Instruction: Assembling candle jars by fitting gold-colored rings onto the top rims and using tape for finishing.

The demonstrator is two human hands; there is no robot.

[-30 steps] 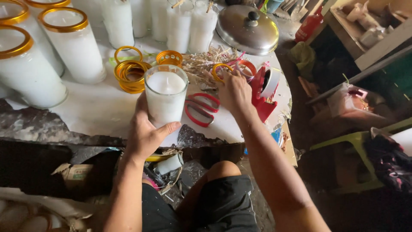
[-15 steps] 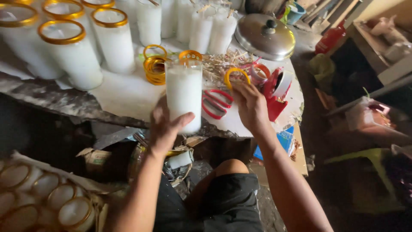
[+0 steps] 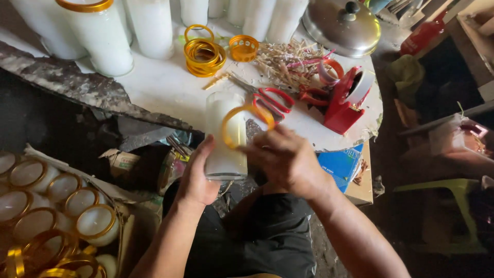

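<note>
My left hand (image 3: 198, 177) grips a tall glass candle (image 3: 225, 135) filled with white wax, held above my lap in front of the table edge. My right hand (image 3: 285, 159) pinches a gold ring (image 3: 246, 123) and holds it against the upper part of the candle glass. Behind the candle, on the white table (image 3: 164, 90), lie red-handled scissors (image 3: 272, 99), a pile of loose gold rings (image 3: 205, 51) and one perforated gold ring (image 3: 243, 47).
Tall white candles (image 3: 103, 38), some with gold rims, line the table's back. A heap of wicks (image 3: 288, 59), a red tape dispenser (image 3: 347, 100) and a metal pot lid (image 3: 342, 23) sit right. A box of gold-rimmed candles (image 3: 56, 206) stands lower left; a blue box (image 3: 339, 164) lies under the table.
My left hand has brought the candle off the table down toward my lap. My right hand picked a gold ring off the table and carried it to the candle.
</note>
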